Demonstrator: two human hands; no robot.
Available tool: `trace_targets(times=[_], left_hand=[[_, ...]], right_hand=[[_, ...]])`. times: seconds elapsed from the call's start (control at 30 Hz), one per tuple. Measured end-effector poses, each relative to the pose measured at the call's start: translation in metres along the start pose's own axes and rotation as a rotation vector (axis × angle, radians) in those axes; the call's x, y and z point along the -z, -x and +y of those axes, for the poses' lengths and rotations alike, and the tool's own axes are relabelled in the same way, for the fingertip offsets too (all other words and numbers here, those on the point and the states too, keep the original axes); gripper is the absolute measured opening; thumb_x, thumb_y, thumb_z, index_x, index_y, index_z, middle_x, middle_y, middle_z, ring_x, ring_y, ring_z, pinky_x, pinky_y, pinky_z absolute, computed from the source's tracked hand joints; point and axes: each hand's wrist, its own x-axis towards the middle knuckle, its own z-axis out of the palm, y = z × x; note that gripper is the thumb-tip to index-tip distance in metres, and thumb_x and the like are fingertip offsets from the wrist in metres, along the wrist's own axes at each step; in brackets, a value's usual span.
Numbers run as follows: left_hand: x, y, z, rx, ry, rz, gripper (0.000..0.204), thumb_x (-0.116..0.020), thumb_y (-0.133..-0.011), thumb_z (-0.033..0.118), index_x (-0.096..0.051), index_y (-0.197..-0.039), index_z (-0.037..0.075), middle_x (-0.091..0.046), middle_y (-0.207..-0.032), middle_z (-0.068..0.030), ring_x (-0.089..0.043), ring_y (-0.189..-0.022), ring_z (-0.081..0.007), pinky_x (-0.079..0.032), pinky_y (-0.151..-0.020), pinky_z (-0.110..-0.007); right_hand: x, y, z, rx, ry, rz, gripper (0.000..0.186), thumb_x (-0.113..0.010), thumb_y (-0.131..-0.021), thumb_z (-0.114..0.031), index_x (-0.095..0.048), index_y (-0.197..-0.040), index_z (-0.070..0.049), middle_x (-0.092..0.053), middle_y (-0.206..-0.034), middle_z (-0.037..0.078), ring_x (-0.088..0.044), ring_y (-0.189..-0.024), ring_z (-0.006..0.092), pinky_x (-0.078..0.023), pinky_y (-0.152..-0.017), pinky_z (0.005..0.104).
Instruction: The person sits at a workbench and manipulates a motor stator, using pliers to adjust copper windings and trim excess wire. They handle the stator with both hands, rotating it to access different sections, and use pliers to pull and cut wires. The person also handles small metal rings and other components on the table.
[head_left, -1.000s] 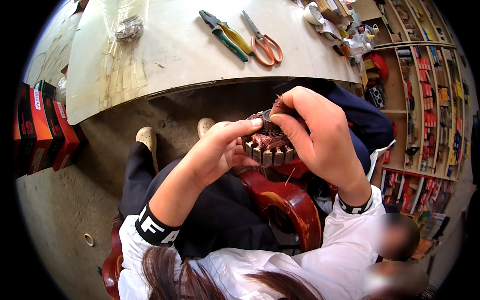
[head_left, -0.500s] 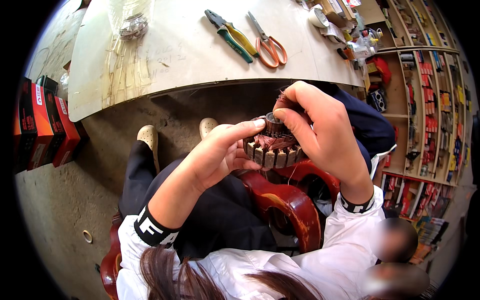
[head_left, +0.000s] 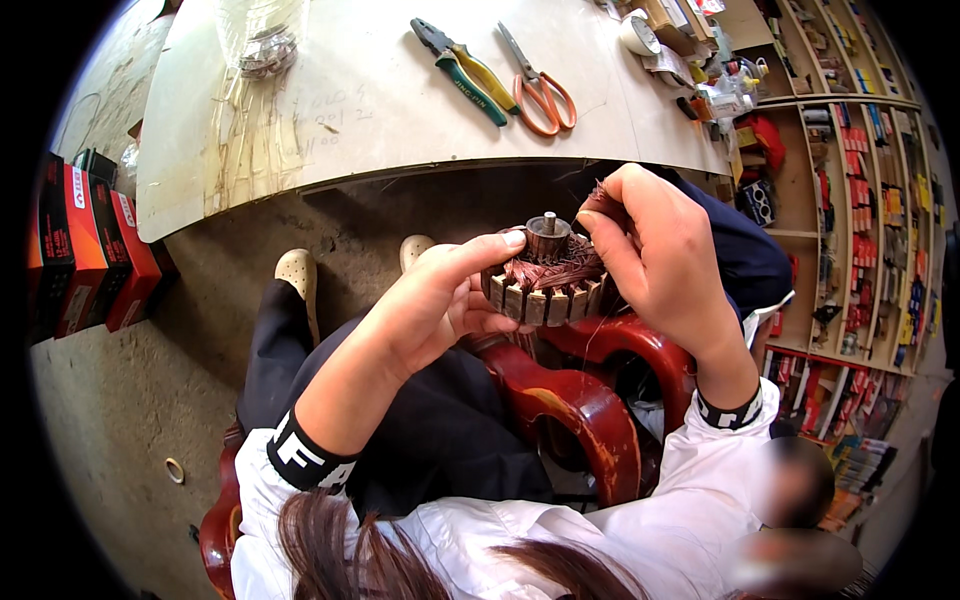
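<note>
A motor armature with copper windings, a slotted metal rim and a short shaft on top sits upright in my left hand. The thumb presses by its commutator while the other fingers curl under the rim. Just right of the shaft, my right hand is closed in a pinch. Frayed copper wire ends stick out between its thumb and forefinger. A thin strand hangs below the armature's right side.
Ahead on the white table lie pliers and orange-handled scissors. A clear plastic bag is at its left. Red-black boxes stand left, stocked shelves right. A red wooden chair arm lies below the armature.
My right hand has moved right, away from the shaft, with the wire ends still pinched. The shaft top now shows. My left hand keeps its hold on the armature.
</note>
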Motion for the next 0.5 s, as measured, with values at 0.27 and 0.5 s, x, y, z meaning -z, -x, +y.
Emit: trace_targets(times=[0.27, 0.5], left_hand=[[0.001, -0.001, 0.0, 0.005, -0.015, -0.016, 0.035, -0.06, -0.092, 0.035, -0.063, -0.11, 0.005, -0.07, -0.088, -0.0041, -0.065, -0.064, -0.0123, -0.053, -0.057, -0.022], [0.005, -0.004, -0.001, -0.096, -0.037, -0.016, 0.036, -0.06, -0.091, 0.033, -0.063, -0.114, 0.005, -0.07, -0.093, -0.0031, -0.066, -0.074, -0.0109, -0.054, -0.062, -0.023]], right_hand=[[-0.007, -0.002, 0.014, 0.184, 0.097, 0.05, 0.016, -0.068, -0.079, -0.005, -0.054, -0.087, -0.003, -0.057, -0.077, 0.013, -0.058, -0.071, 0.0335, -0.048, -0.062, 0.0389], [-0.008, 0.003, 0.014, 0.153, 0.157, 0.074, 0.017, -0.068, -0.079, -0.002, -0.053, -0.087, -0.001, -0.055, -0.077, 0.013, -0.057, -0.07, 0.0335, -0.048, -0.062, 0.0381]])
